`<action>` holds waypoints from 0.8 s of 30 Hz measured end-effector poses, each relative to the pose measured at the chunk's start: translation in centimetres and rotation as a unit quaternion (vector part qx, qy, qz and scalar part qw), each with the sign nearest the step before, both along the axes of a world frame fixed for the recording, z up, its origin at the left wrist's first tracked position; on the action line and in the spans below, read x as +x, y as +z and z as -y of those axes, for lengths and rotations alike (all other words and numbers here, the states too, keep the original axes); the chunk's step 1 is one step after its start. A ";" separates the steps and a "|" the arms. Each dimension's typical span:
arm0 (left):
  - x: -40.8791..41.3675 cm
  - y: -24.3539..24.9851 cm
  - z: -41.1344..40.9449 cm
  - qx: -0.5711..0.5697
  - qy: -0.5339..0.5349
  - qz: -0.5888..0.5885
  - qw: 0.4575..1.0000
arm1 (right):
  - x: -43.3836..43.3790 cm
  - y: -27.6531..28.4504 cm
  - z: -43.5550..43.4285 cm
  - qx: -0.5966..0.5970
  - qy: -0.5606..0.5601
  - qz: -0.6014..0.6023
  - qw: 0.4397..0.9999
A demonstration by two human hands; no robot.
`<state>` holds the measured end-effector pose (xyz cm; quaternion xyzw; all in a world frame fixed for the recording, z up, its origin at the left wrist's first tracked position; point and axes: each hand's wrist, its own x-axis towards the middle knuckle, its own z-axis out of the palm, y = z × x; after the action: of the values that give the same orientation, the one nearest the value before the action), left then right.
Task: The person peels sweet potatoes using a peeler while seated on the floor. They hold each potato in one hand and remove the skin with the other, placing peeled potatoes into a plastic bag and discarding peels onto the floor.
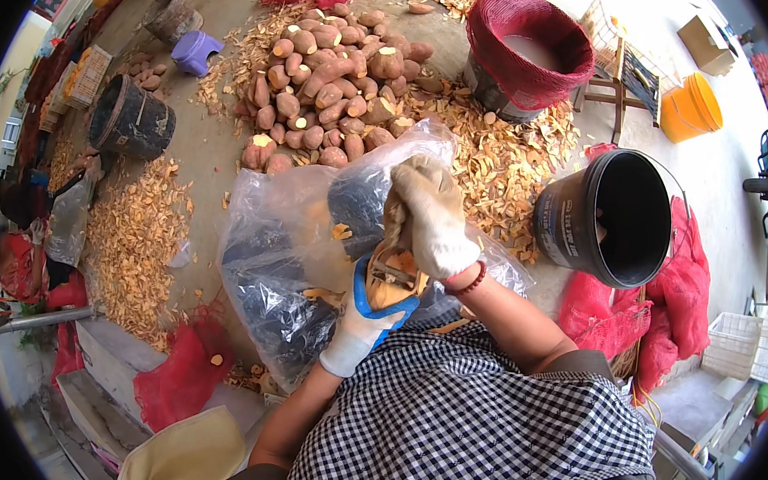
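My left hand [358,329], in a white glove with blue coating, is wrapped around a peeled orange sweet potato [385,295]. In a soiled white and tan glove, my right hand [435,213] is closed on a peeler [397,275], whose metal blade lies over the sweet potato. The right fingers partly hide its handle. Clear plastic sheeting [270,231] covers my legs, with a few peel strips on it. Just beyond the sheeting lies a heap of sweet potatoes [331,94], mostly with skin on and several with cut ends.
Orange peelings [497,181] spread over the floor. At right stands a black bucket [629,219], with red mesh sacks [677,297] beside it. Farther off are a mesh-lined bucket [530,55], a yellow bucket [692,108] and a purple stool [196,52]. Another person [21,245] is at far left.
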<state>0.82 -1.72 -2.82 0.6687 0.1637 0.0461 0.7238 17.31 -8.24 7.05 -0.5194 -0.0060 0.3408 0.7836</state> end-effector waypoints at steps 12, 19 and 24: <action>-0.1 -1.5 0.9 0.013 0.041 0.040 0.998 | 2.9 -4.7 1.2 0.193 -0.157 -0.205 0.947; 0.0 -2.0 0.8 0.106 0.047 0.060 0.991 | 8.2 -8.1 6.1 0.196 -0.337 -0.096 0.916; -0.1 -2.6 1.0 0.077 0.056 0.068 0.993 | 3.3 -3.4 2.5 0.235 -0.183 -0.161 0.941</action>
<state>0.74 -2.74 -5.41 0.7080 0.1473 0.1439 0.6756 20.56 -10.77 3.66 -0.2510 0.1358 0.2592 0.9227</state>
